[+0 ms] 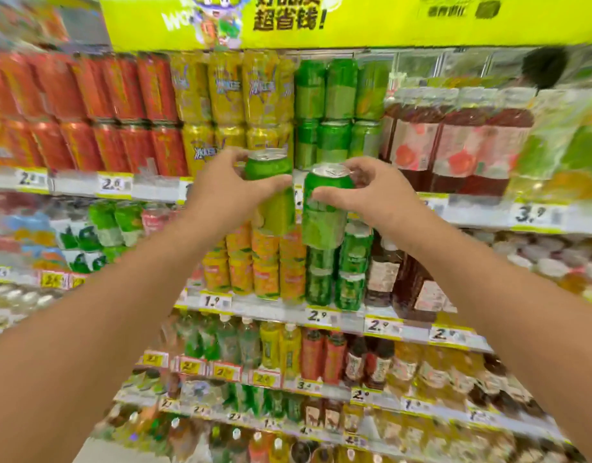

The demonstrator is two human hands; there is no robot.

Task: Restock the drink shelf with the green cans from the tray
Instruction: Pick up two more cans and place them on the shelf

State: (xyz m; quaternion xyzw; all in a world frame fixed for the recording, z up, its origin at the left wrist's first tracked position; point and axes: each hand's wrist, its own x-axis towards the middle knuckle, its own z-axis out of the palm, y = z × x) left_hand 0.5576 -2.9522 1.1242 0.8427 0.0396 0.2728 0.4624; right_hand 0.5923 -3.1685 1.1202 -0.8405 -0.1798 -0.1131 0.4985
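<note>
Both forearms reach toward the shelf: left hand [226, 187] grips one green can [271, 192], right hand [371, 192] another [324, 208]. Carrying step; next, slot them beside the stacked green cans [338, 111] on the far top shelf.

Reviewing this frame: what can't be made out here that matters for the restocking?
- The tray: not in the head view, so the cans left on it cannot be counted.
- Labels on the left can and right can: motion blur, partly covered by the left hand and right hand.
- The gap in the green can stack: hidden behind both held cans.
- Price tags: second digits smeared.
</note>
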